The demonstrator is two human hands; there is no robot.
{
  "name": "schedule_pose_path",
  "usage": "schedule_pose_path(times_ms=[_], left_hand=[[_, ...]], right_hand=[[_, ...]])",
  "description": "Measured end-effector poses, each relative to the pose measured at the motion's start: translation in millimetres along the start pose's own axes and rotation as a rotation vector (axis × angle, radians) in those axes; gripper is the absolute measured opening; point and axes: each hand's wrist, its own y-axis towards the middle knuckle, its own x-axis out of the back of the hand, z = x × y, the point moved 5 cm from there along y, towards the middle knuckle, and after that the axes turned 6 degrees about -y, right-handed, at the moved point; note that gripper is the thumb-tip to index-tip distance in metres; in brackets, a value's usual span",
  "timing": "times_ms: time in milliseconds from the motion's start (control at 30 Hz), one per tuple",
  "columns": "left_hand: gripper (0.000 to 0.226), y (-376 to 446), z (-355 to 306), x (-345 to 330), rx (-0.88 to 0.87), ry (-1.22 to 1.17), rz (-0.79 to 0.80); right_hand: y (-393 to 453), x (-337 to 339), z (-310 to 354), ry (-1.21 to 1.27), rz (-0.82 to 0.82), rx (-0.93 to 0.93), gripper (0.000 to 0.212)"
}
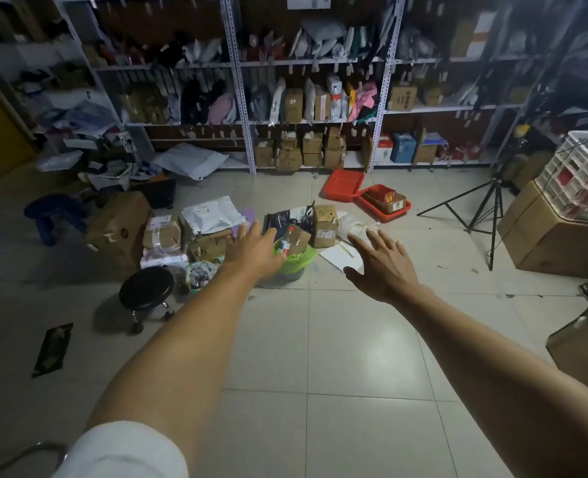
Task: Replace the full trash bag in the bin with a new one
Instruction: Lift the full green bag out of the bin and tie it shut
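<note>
Both arms stretched forward. Left hand [251,250] wide, fingers spread, over the bin [287,270] rim. Right hand [382,263] wide too, holding nothing, just right of it. Green bag [296,260] inside, stuffed with boxes and a bottle [285,241]. Black stool [146,288] nearby. Tiled floor [337,339], packed shelves [306,63] behind.

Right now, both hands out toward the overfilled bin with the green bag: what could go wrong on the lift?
1. The green plastic trash bag is overfilled: a cardboard box and a red-capped plastic bottle rise above the rim and may tumble out.
2. Box corners could tear the thin bag.
3. The black round stool and the small bin with the green liner sit close beside the left hand; the right hand is open, nothing gripped yet.
</note>
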Motion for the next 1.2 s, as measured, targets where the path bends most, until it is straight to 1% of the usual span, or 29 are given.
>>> schedule_pose_path(times_ms=[100,267,333,467,600,767,867,1033,1200], left_hand=[[0.061,3.8,-7.7,-15.7,0.018,0.016,0.034],[0.059,3.5,-0.7,-50.1,0.074,-0.009,0.058],[0.057,7.3,3.0,-62.5,0.089,-0.007,0.103],[0.06,34.0,19.0,-74.8,0.142,-0.029,0.121],[0.062,92.8,49.6,-80.0,0.148,-0.034,0.12],[0.062,185.5,82.0,-87.6,0.126,-0.044,0.196],[0.065,231.2,92.0,-83.8,0.097,-0.025,0.227],[0.061,315.5,102.2,-83.6,0.043,0.011,0.254],[0.058,386.1,102.4,-100.5,0.044,0.039,0.299]], right_hand=[[2.6,-7.9,-10.7,0.011,0.002,0.01,0.071],[12.2,-43.8,-21.7,0.02,0.121,0.05,0.074],[20.2,-57.3,-21.6,0.046,0.165,0.061,0.074],[50.4,-80.0,-16.6,0.063,0.213,0.081,0.075],[105.4,-100.0,-8.3,0.065,0.23,0.084,0.076],[186.9,-122.0,6.6,0.08,0.297,0.045,0.077],[227.7,-126.8,12.9,0.083,0.316,0.027,0.076],[303.6,-142.2,13.5,0.11,0.329,-0.003,0.075],[368.7,-172.3,0.9,0.137,0.37,0.011,0.074]])
